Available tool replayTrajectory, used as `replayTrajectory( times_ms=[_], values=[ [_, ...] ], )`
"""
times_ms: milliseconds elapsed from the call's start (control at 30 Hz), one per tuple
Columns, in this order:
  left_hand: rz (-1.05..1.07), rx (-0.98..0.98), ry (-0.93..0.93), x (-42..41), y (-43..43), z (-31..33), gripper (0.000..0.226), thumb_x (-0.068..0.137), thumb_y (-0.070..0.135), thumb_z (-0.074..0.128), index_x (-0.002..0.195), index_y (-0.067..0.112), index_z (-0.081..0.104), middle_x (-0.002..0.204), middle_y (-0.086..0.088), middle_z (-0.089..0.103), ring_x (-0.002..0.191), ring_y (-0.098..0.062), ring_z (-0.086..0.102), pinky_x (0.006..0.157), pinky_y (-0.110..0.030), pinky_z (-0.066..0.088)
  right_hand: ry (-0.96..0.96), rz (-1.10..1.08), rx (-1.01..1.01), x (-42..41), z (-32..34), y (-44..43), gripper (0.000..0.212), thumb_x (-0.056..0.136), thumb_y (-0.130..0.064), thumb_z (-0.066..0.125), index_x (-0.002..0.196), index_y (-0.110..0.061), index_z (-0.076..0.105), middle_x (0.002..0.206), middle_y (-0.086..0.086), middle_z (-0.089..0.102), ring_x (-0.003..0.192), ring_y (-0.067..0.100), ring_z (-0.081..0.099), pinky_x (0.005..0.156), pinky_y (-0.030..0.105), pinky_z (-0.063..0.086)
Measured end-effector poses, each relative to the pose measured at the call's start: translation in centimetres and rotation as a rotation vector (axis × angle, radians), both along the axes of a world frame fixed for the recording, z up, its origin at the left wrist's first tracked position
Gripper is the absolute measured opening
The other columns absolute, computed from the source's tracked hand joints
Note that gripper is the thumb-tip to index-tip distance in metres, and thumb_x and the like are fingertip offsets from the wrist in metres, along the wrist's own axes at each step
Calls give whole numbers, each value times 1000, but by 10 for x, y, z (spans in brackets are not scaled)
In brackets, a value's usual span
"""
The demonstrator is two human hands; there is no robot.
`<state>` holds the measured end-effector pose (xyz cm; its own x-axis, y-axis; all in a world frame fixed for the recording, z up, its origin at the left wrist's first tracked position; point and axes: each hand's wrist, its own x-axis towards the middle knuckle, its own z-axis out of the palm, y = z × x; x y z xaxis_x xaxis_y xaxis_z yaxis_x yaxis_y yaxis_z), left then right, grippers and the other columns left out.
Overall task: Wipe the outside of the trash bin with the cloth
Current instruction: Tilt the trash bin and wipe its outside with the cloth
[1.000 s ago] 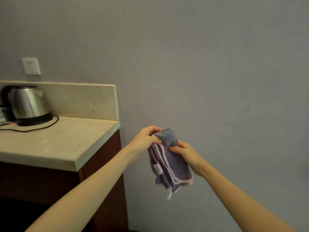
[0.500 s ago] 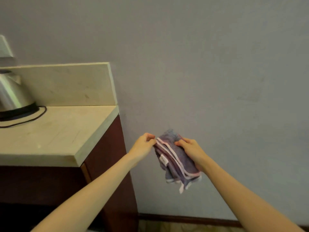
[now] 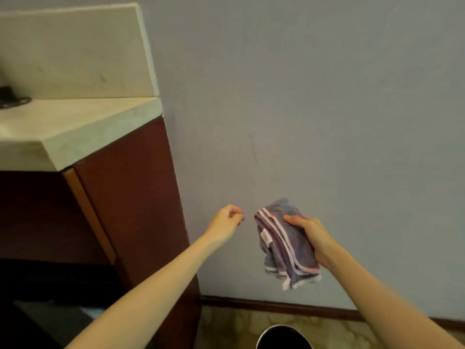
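A folded purple-grey cloth [image 3: 284, 244] with pale pink edging hangs in front of the wall, gripped along its right side by my right hand [image 3: 312, 235]. A short gap to its left, my left hand [image 3: 227, 219] hovers with its fingers curled and holds nothing. At the bottom edge of the view, the round dark top of the trash bin [image 3: 283, 338] with a pale rim shows on the floor, below the cloth. The rest of the bin is out of view.
A dark red wooden cabinet [image 3: 130, 197] with a cream stone top [image 3: 75, 127] and backsplash stands at the left against the grey wall [image 3: 314, 109]. A dark cable end lies on the top at far left. A brown skirting board [image 3: 276, 304] meets a mottled floor.
My left hand has let go of the cloth and moved slightly left. The view has tilted down, so the kettle left the frame and the bin's top and the floor came into sight.
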<state>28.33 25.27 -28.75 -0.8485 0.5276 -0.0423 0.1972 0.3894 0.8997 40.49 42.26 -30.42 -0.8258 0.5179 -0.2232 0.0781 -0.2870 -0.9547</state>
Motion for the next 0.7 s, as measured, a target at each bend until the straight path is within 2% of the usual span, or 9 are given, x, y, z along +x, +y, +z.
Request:
replayTrajectory(
  times_ms=[100,167,467,700],
  values=[
    [8,-3,-5,2,3,-66,22,93,6,47,111,-2,57,112,-20,65,97,-24,58,83,-28,42,23,-12,64,-2,-53,7,14,78,-11,69,89,-3,70,78,14,73,64,22,69,56,27,53],
    [9,-15,0,4,4,-115,20,93,7,48,109,1,58,112,-18,65,98,-25,59,81,-26,41,37,-36,73,-7,-94,11,12,78,-10,70,88,-3,69,75,11,74,62,20,69,52,24,52],
    [18,-71,29,-4,14,-319,13,93,12,49,101,12,59,110,-11,64,98,-20,57,81,-23,40,16,-32,110,-21,-289,31,22,74,-16,74,93,-5,71,82,12,74,74,24,72,61,29,52],
    [-4,-82,87,2,32,-415,20,94,13,49,110,7,59,114,-9,63,104,-22,57,88,-28,42,12,-61,139,-18,-390,44,18,75,-13,73,90,-5,71,80,10,75,71,20,71,59,26,51]
  ],
)
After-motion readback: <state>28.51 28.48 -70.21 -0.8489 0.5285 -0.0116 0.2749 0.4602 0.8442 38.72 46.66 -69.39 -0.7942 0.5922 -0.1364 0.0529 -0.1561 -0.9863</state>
